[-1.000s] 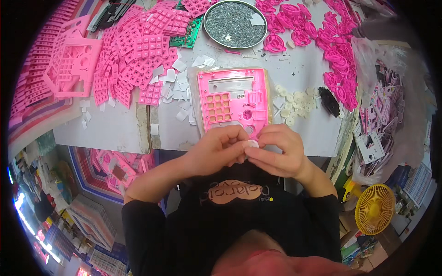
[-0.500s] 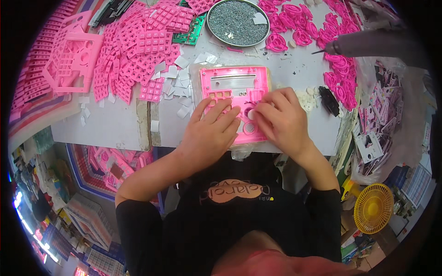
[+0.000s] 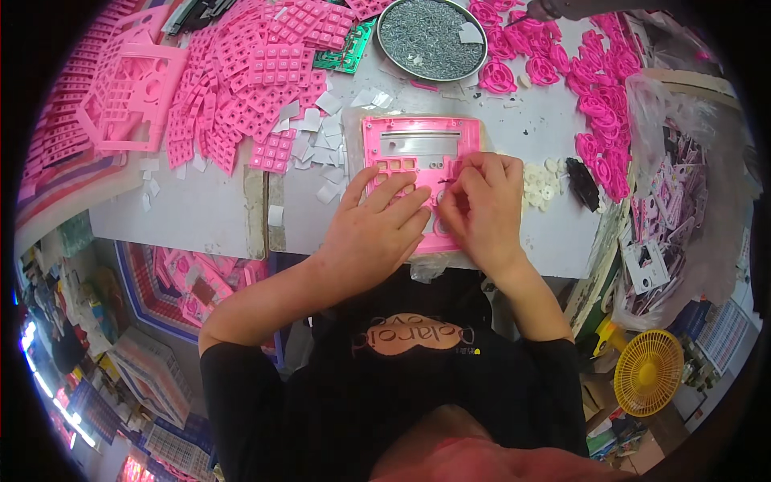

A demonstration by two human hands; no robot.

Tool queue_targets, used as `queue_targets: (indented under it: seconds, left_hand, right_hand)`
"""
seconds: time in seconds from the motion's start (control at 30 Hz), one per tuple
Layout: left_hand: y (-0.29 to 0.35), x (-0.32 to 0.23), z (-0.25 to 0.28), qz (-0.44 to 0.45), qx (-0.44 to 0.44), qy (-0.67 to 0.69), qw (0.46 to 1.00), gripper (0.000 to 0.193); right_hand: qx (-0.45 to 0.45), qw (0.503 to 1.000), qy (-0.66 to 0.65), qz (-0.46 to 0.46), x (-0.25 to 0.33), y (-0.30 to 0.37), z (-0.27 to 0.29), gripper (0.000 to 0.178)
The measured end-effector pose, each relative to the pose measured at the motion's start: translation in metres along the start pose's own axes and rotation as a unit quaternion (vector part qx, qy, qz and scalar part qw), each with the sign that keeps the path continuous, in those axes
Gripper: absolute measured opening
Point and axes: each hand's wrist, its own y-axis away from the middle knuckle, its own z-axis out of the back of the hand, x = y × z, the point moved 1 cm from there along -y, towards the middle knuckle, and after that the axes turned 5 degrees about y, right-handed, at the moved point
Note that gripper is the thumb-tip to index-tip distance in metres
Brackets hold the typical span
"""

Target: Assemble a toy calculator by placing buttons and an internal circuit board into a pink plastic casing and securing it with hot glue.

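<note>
A pink plastic casing (image 3: 432, 241) lies flat on the table before me, with a long slot at its far end, small square openings on its left and round openings lower right. My left hand (image 3: 373, 229) rests on its left side, fingers spread over the square openings, holding nothing. My right hand (image 3: 488, 213) is closed in a pinch over the casing's right side, by the round openings. Whatever sits between those fingertips is hidden. Beneath the casing lies a pad wrapped in clear plastic (image 3: 352, 132).
Pink keypads (image 3: 277, 64) are heaped at left beside another pink casing (image 3: 165, 60). Behind stands a round tray of screws (image 3: 432, 40). Pink ring-shaped parts (image 3: 602, 120), small white discs (image 3: 542, 181) and a black part (image 3: 580, 183) lie right. A dark tool (image 3: 554, 8) hangs at the far edge.
The view has shifted slightly. My right fingers have closed in over the round openings, hiding the white piece seen near them before. The dark tool now appears farther back.
</note>
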Motion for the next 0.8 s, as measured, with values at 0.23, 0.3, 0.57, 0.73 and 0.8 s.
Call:
queue_targets:
  seconds: [0.23,0.3,0.57,0.73,0.8]
  left_hand:
    - [-0.006,0.001,0.009,-0.003,0.017,0.036,0.999,0.033]
    - [-0.010,0.003,0.014,-0.012,0.010,0.061,0.998,0.031]
    - [-0.117,0.086,0.033,-0.015,-0.217,-0.026,0.976,0.013]
    - [-0.190,0.123,0.014,0.077,-0.134,-0.131,0.979,0.017]
    - [-0.196,0.128,0.005,0.069,-0.112,-0.158,0.979,0.017]
  right_hand:
    - [0.021,1.000,0.006,-0.019,0.000,0.006,-0.001,0.024]
    - [-0.003,1.000,-0.003,-0.023,0.004,0.008,-0.006,0.024]
    - [0.028,1.000,0.008,-0.003,-0.003,0.001,0.006,0.026]
    - [0.063,0.997,0.016,0.040,-0.005,-0.007,0.017,0.027]
    - [0.078,0.996,0.023,0.043,-0.002,-0.011,0.020,0.027]
